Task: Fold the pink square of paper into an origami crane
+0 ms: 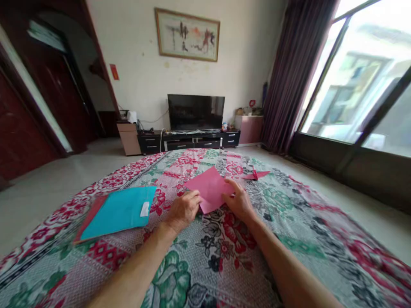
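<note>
A square sheet of pink paper (210, 188) lies turned like a diamond on the patterned tablecloth (205, 256), between both hands. My left hand (185, 208) pinches its lower left edge with curled fingers. At its right corner, my right hand (236, 197) grips the paper between thumb and fingers. Beyond my right hand lies a small folded pink paper piece (256, 175) with pointed ends. To the left rests a stack with a blue sheet (120, 211) on top, a white label (144, 209) on it and reddish sheets (91, 216) showing beneath.
Past the table's far edge, a television (196, 112) stands on a low black cabinet (186, 141). A framed picture (188, 34) hangs above it. A dark curtain (297, 72) and large window are at the right, with a doorway at the left.
</note>
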A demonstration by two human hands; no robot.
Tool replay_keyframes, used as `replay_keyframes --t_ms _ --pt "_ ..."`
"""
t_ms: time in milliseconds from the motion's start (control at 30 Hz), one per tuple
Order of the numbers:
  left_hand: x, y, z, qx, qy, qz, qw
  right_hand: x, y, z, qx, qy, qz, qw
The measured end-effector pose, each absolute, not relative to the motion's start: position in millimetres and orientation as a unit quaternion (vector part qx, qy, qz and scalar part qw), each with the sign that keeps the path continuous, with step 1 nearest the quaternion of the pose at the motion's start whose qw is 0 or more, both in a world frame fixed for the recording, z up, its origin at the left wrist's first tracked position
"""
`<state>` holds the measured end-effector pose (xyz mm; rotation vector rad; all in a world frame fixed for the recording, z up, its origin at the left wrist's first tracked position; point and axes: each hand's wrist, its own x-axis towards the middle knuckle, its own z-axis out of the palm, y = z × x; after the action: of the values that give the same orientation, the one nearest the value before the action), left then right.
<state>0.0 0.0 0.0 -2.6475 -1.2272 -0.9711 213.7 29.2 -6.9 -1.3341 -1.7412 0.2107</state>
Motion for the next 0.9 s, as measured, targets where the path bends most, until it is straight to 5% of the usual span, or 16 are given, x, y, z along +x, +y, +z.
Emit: replay_keyframes --t_ms 433,900 --pt "-12.6 5.3 -1.7 -0.871 -0.367 -0.326 -0.008 229.6 26.5 -1.2 -0.479 -0.837 0.03 0.264" --pt "-19.8 4.2 2.2 -0.88 -0.371 -0.293 -0.047 237.0 24.8 5.1 -0.443 -0.827 0.127 0.322"
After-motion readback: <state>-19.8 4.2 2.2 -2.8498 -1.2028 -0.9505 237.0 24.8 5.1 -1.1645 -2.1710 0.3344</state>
